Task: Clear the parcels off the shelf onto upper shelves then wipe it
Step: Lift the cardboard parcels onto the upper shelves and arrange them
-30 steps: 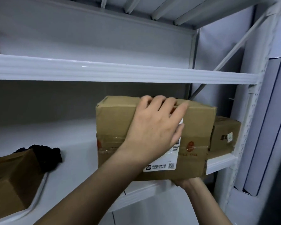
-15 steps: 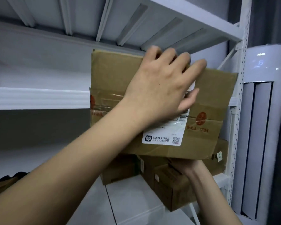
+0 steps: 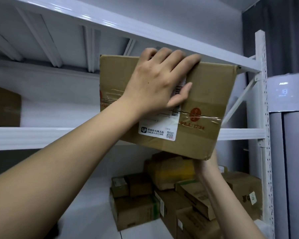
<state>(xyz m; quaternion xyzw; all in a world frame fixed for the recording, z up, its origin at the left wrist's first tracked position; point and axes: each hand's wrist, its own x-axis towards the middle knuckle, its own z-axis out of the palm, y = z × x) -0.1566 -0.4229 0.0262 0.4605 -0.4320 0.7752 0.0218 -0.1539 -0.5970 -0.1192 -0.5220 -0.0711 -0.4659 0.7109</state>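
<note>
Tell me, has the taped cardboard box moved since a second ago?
Yes. The box has gone up: it was below the shelf beam, and now it overlaps and tops it.

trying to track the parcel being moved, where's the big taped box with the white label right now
In the head view, centre-right, the taped cardboard box is held up in front of the shelf rail: left hand gripping its top edge, right hand under its lower corner, above the stacked parcels.

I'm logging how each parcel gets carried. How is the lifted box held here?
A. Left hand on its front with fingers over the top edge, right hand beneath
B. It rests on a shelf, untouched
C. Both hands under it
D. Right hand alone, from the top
A: the left hand lies on the front of the box with fingers hooked over its top edge, while the right hand supports its bottom corner.
</note>
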